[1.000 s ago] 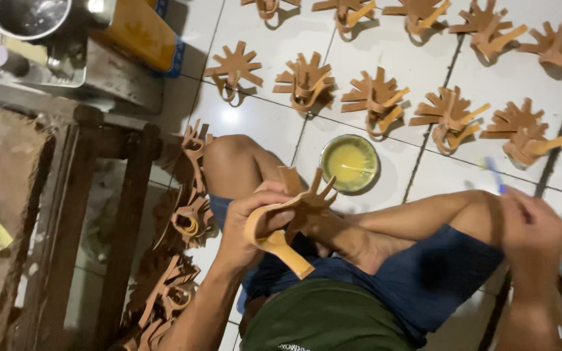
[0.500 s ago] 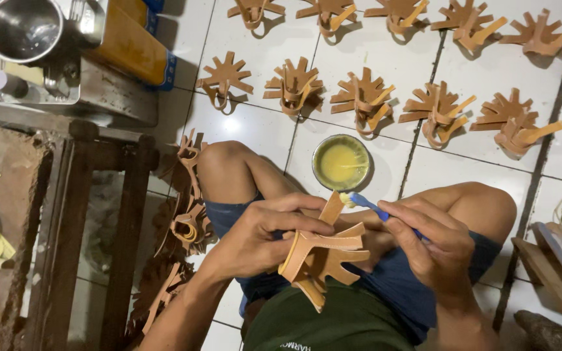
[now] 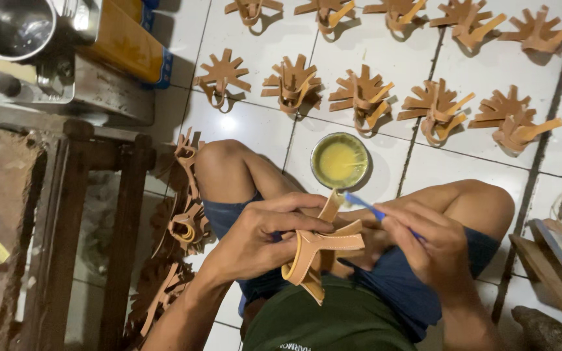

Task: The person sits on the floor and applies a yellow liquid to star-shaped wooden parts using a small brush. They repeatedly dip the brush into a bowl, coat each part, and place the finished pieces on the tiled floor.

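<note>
Over white floor tiles (image 3: 261,136), left hand (image 3: 265,234) grips leather piece (image 3: 323,250) (fingers curled); right hand (image 3: 427,244) pinches brush (image 3: 362,205)

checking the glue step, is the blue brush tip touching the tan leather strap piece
Touching: the head view shows the blue brush tip meeting the leather strap piece at its upper end.

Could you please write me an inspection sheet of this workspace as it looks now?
Surface: white tiled floor.
Job's things: tan leather strap piece; blue brush, tip at the piece; round dish of yellow glue ahead of the knees.
Clutter: rows of like pieces laid out on the tiles; a heap by the left knee.
Hands: left hand holds the strap piece; right hand holds the brush.
Cables: nothing seen.
Surroundings: wooden bench, metal cup, yellow tin.
</note>
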Demonstrator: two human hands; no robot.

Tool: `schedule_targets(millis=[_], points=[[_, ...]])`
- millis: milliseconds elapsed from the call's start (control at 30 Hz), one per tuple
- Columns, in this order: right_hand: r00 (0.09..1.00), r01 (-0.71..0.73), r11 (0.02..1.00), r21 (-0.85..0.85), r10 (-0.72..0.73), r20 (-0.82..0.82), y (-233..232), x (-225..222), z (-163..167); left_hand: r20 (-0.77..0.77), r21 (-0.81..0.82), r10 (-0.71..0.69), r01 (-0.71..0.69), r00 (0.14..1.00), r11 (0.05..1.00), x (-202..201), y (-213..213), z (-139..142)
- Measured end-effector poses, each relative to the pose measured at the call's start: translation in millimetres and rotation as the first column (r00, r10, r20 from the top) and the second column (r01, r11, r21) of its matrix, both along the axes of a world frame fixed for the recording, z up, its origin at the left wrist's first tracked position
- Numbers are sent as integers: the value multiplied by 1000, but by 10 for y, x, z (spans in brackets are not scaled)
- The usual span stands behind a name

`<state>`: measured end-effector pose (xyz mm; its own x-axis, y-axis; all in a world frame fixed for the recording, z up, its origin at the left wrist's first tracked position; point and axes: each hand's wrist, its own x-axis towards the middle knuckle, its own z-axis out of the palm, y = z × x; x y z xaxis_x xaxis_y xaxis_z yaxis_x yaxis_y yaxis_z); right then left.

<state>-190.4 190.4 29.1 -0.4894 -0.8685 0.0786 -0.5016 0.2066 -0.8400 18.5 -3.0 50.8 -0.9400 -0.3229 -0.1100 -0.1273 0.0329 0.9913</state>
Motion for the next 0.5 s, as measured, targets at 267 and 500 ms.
schedule_targets(millis=[267,500], points=[[998,-58,997,-54,57,-17,-43,-18,66,-29,-26,-33,33,999,999,-1,53,-54],[988,152,988,-38,-152,-3,-115,-170,-130,-231,116,23,4,973,993,80,9,-127]])
